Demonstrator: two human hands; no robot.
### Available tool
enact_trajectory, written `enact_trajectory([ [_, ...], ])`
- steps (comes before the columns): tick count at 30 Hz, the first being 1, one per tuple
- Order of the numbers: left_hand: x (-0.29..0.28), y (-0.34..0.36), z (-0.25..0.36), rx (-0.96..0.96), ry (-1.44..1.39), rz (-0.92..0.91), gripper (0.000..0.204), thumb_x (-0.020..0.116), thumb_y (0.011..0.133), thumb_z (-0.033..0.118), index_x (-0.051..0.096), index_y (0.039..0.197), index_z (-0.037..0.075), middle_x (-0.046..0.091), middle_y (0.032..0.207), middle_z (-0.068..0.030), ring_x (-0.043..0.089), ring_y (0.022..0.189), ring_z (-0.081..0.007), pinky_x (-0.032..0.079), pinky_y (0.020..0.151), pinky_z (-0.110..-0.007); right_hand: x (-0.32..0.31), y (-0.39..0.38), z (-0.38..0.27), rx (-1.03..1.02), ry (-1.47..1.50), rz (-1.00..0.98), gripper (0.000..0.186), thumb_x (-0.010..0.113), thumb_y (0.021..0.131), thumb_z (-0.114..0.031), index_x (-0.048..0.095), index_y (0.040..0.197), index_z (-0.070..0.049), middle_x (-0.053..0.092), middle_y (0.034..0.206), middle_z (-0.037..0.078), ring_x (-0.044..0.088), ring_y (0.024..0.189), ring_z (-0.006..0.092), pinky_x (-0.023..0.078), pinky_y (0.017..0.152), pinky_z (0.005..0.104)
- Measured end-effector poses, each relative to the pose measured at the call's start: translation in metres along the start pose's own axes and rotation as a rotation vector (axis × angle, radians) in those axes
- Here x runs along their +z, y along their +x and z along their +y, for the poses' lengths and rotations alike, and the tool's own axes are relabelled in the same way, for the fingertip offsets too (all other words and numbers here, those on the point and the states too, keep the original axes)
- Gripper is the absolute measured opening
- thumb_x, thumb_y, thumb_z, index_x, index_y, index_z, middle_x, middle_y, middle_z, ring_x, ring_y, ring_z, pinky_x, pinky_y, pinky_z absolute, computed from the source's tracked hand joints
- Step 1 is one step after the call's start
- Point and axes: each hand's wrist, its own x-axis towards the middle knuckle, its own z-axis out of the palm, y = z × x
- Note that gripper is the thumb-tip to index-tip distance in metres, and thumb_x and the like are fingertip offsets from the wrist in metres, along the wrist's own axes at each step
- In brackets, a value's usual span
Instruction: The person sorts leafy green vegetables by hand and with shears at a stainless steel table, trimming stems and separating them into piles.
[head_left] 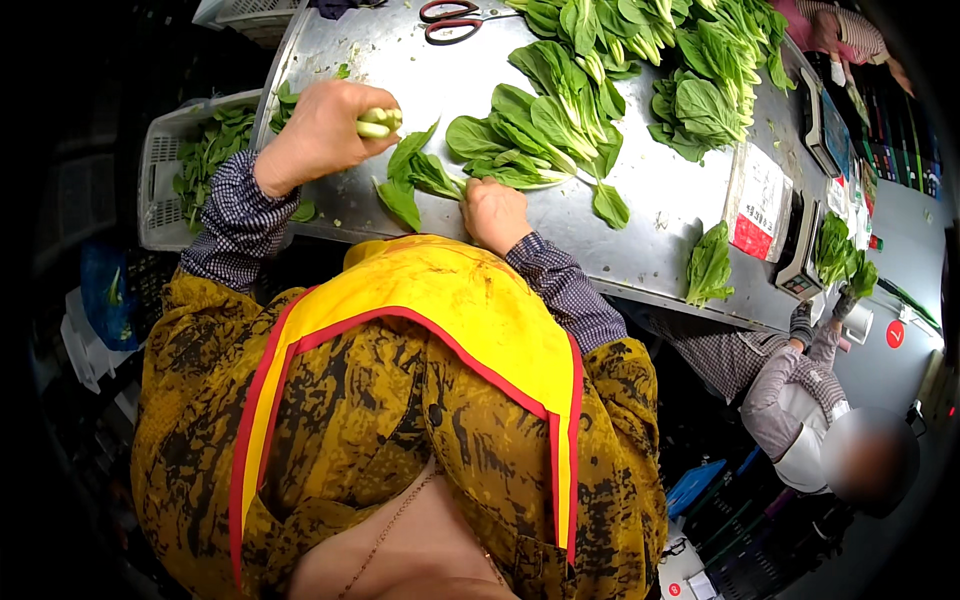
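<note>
My left hand [322,132] is closed around a bunch of leafy greens [379,123], raised over the metal table [350,205]. Its pale cut stem ends stick out to the right of the fist, and some leaves show on the left. Lower and to the right, at the table's near edge, my right hand [494,212] pinches the stem of a small leafy green [428,176], whose leaves spread to the left. Just beyond that hand lies a loose pile of leafy greens [540,130] with the stems pointing right.
Scissors [455,20] with dark red handles lie at the far edge. More greens [705,90] cover the far right. Scales [800,245] stand at the right end, near a co-worker [795,400] in gloves handling greens. A white crate [160,180] of leaves stands left of the table.
</note>
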Motion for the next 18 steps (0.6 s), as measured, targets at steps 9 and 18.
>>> enact_trajectory([
  [9, 0.051, -0.01, 0.027, 0.331, 0.177, 0.028, 0.028, 0.066, 0.061, 0.0, 0.067, 0.088, 0.005, 0.069, 0.098, -0.0048, 0.064, 0.08, -0.0214, 0.044, 0.065, -0.033, -0.059, 0.015, -0.036, 0.009, 0.657, 0.293, 0.011, 0.059, 0.082, -0.006, 0.056, 0.079, 0.004, 0.06, 0.072, 0.024, 0.061, 0.068, 0.0388, 0.049, 0.061, 0.0428],
  [18, 0.05, -0.002, 0.023, 0.271, 0.322, 0.107, 0.015, 0.063, 0.065, 0.004, 0.062, 0.078, 0.009, 0.06, 0.072, -0.0027, 0.059, 0.064, -0.0204, 0.04, 0.059, -0.032, -0.068, 0.029, -0.051, 0.004, 0.808, 0.417, 0.006, 0.059, 0.074, 0.0, 0.058, 0.078, 0.004, 0.061, 0.069, 0.018, 0.06, 0.06, 0.0296, 0.048, 0.056, 0.0361],
])
